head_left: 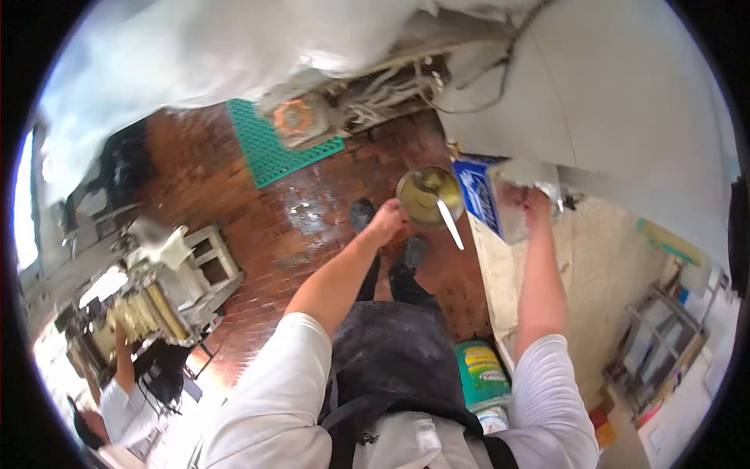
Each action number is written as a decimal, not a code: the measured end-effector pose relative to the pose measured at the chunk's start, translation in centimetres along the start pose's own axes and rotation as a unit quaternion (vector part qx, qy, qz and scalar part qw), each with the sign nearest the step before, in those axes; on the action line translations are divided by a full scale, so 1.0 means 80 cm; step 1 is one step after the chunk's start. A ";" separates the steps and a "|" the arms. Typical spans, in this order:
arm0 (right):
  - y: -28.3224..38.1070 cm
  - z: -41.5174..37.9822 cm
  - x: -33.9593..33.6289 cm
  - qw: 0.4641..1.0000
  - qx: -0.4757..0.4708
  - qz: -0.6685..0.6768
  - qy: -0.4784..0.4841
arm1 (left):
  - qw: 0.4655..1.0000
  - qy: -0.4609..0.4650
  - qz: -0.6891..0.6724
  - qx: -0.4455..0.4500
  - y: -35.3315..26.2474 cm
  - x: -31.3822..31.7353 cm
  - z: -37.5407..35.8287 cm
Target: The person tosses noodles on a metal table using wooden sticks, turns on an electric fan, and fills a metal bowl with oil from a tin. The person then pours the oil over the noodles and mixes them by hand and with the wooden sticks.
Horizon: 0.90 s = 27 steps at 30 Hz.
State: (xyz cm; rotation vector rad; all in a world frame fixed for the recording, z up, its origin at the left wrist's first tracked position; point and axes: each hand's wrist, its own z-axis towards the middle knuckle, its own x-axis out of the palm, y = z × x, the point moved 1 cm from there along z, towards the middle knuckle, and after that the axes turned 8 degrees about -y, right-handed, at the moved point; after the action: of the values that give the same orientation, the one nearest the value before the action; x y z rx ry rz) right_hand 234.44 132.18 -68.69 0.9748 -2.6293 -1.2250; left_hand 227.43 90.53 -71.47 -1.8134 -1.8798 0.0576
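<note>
We had left hand (387, 223) on round metal bowl (422, 199), just left of blue-and-white rectangular carton (478, 199) in right hand (536, 205). Long metal spoon (448, 220) in bowl, handle over near rim. Carton above edge of pale stone counter (601, 258) at right. Green plastic grid mat (269, 152) on red brick floor (258, 227) ahead. Green-topped round tub (480, 374) on floor against counter, near our right side. Another person (129, 395) far left.
</note>
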 end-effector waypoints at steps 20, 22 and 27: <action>0.092 -0.554 0.334 0.624 -0.324 -0.536 0.468 | 0.977 -0.127 -0.153 0.075 -0.204 -0.238 -0.440; 0.098 -0.602 0.396 0.623 -0.295 -0.546 0.477 | 0.967 -0.155 -0.170 0.112 -0.251 -0.278 -0.461; 0.168 -0.723 0.585 0.518 -0.526 -0.423 0.525 | 0.950 -0.177 -0.213 0.142 -0.392 -0.382 -0.461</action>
State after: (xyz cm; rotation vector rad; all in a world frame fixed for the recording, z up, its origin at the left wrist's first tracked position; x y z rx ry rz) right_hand 209.14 73.26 -28.57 1.7567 -0.1920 -1.2461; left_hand 211.99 46.70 -37.97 -1.2350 -2.3336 0.5000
